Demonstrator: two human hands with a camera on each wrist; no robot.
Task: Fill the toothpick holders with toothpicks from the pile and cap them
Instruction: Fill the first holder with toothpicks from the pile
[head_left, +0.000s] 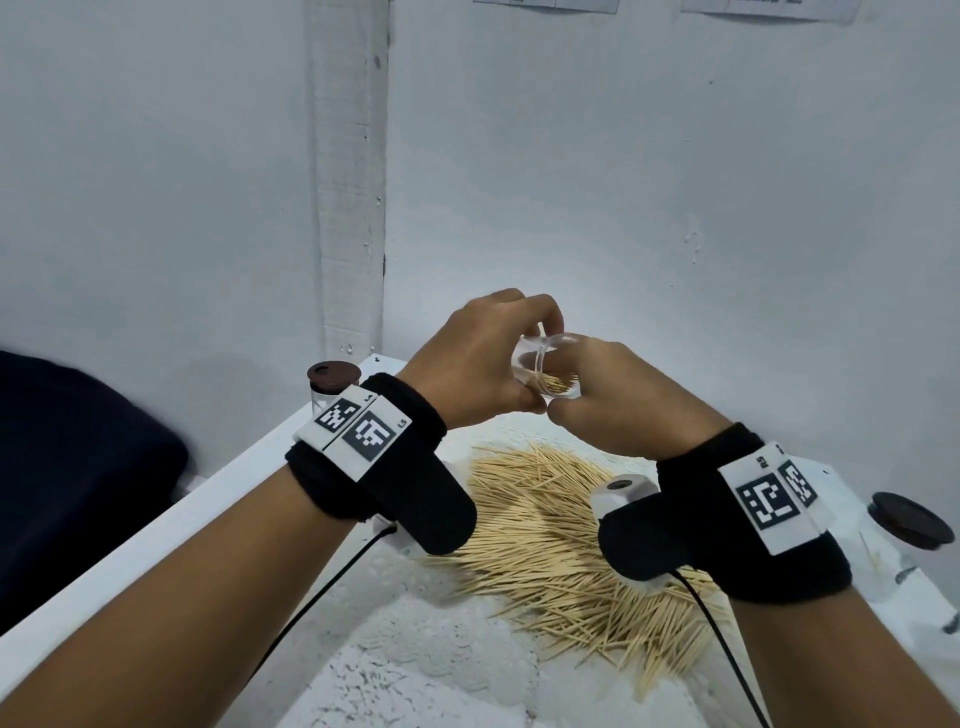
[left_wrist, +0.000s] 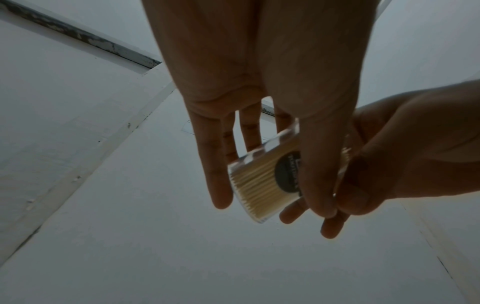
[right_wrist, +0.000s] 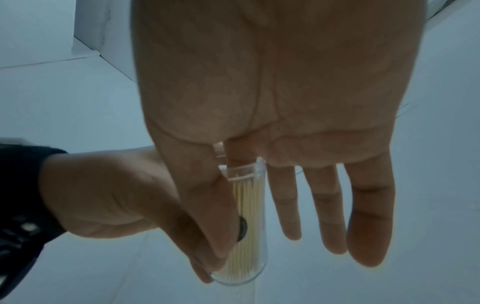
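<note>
A clear toothpick holder (head_left: 553, 371) packed with toothpicks is held tilted in the air above the pile of toothpicks (head_left: 550, 535), open mouth uncapped. My left hand (head_left: 498, 353) grips it from the left, thumb in front and fingers behind, as seen on the holder (left_wrist: 259, 185) with its dark round label. My right hand (head_left: 587, 384) pinches the same holder (right_wrist: 250, 216) with the thumb along its side and the index finger at the rim. The other right fingers are straight and free.
A capped holder with a brown cap (head_left: 332, 382) stands at the back left corner. A loose brown cap (head_left: 911, 519) lies at the right. The white table rim (head_left: 156, 535) runs along the left, with a dark object (head_left: 78, 467) beyond it. Walls close the back.
</note>
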